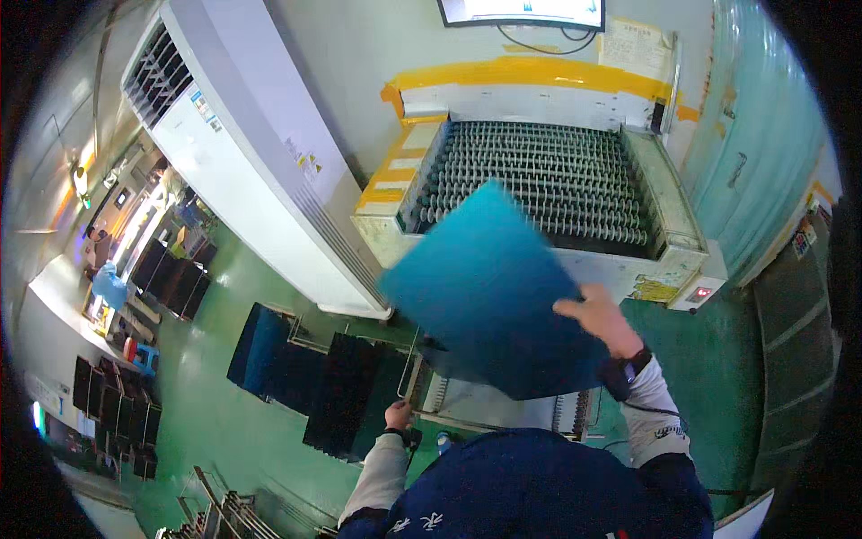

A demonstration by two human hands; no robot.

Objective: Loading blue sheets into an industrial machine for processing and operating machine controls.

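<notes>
A thin, stiff blue panel (pixel 489 287) is tilted in front of me, its top corner overlapping the front of the roller conveyor (pixel 548 171). My right hand (pixel 600 316) grips the panel by its right edge, thumb on the face toward me. Low down, my left hand (pixel 398 414) is closed on the metal frame of a slotted rack (pixel 437 395). The panel hides part of that rack and of the conveyor's front side. Beside the rack, to the left, dark panels (pixel 346 395) stand in another rack.
More blue panels (pixel 269 355) stand farther left on the green floor. A tall white air conditioner (pixel 260 171) rises left of the conveyor. A screen (pixel 521 11) hangs above; a strip curtain (pixel 754 135) is at right. Co-workers (pixel 112 287) are far left. Metal racks (pixel 224 512) lie lower left.
</notes>
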